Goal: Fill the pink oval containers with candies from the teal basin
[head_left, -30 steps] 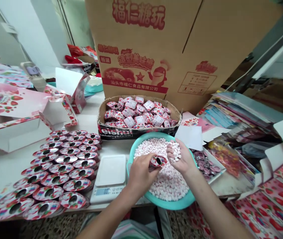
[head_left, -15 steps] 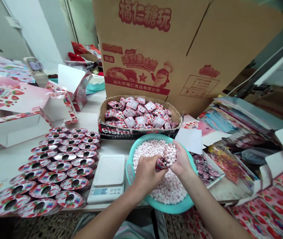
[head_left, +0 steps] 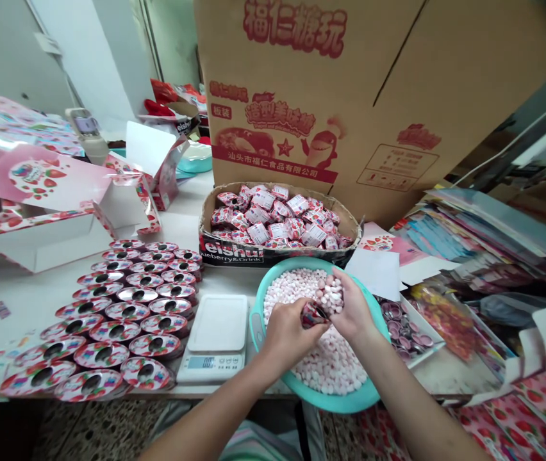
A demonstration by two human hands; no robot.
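1. Closer together the hands have been brought since the earlier frame: the mouth of the strawberry-print pouch is now pressed against the edge of the right hand, where a small gap was seen before.
2. The left hand is clenched around the pouch. Its fingers are wrapped firmly about the body, and the dark mouth is turned toward the right palm.
3. The right fingers are curled into a cup, grasping a heap of small pale pink candies. No release is seen in either hand.
4. Pouch and hands are held over a teal basin, which is heaped with loose candies of the same kind.
5. The step in hand is judged to be the passing of candies from palm to pouch. A slow tilt of the cupped palm is judged to be called for next, with the mouth kept tight against it so that spillage into the basin is limited.
6. A kitchen scale is set just left of the basin. A cardboard tray of wrapped packets stands behind it, and rows of round foil pouches are laid out on the table further left.
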